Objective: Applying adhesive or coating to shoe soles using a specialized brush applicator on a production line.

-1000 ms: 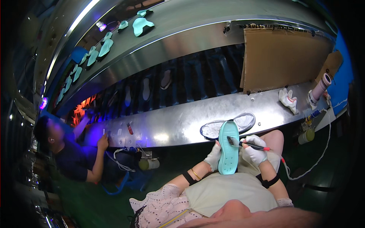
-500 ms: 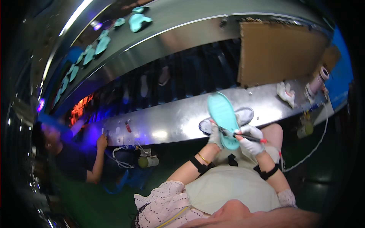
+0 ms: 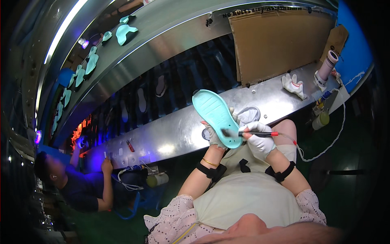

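In my gloved left hand [image 3: 214,133] is a turquoise shoe sole [image 3: 214,110], gripped along its left side near the lower end and tilted with its far end to the upper left. My right hand [image 3: 258,140], in a white glove with bare fingertips, is closed around a black and red brush [image 3: 260,133] fed by a thin tube. The brush's bristles, blurred, lie over the lower part of the sole. Behind the sole, a grey shoe piece [image 3: 248,115] rests on the metal ledge, partly hidden.
A cardboard sheet [image 3: 280,49] stands behind the metal ledge [image 3: 170,140]. To the right are a white glove [image 3: 294,86] and a pink bottle [image 3: 326,67]. Turquoise pieces [image 3: 125,34] lie on the upper belt. At the left sits a co-worker [image 3: 81,179].
The view has shifted. The sole is turned further to the left, and the brush has swung from pointing up-left to lying almost level across its lower part.
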